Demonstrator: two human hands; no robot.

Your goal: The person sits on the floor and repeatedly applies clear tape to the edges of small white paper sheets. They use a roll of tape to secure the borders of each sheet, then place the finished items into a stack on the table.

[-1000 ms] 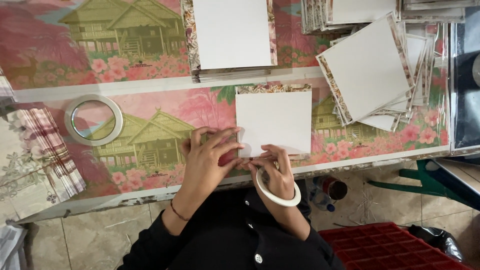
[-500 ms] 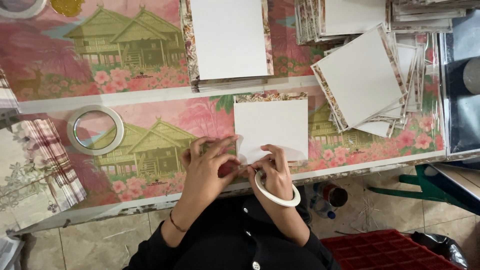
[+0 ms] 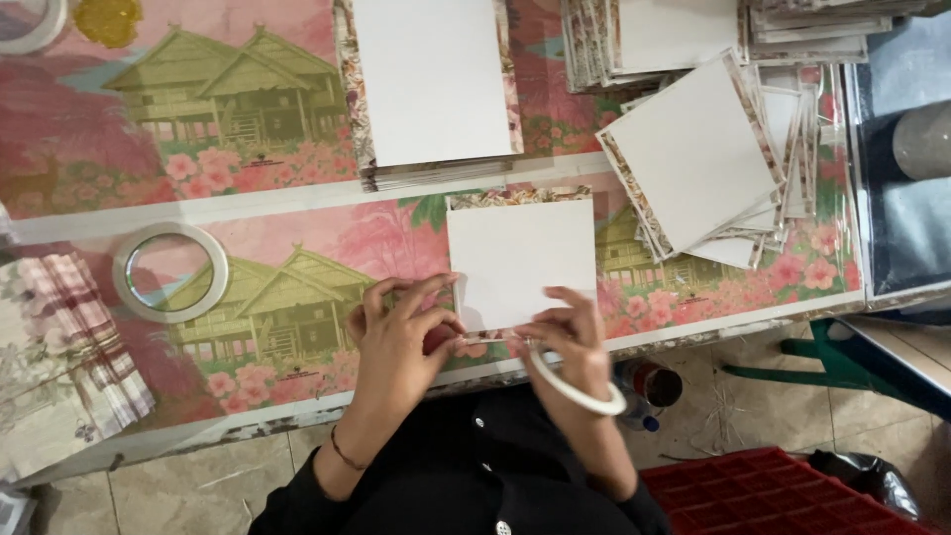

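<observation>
Little has shifted: both hands stay at the white card's (image 3: 522, 260) lower edge, centre frame. Left hand (image 3: 401, 337) fingers pinch there; right hand (image 3: 567, 332) wears a tape ring (image 3: 575, 381), fingers closed on the card edge. Flat tape roll (image 3: 170, 271) lies left on the floral bench (image 3: 297, 238).

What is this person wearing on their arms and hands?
Both hands are bare, without gloves. The left hand has a thin dark bracelet at the wrist. The right hand has a white ring of tape looped round it like a bangle. Black sleeves are pushed up the forearms, on a dark top with small pale buttons.
</observation>
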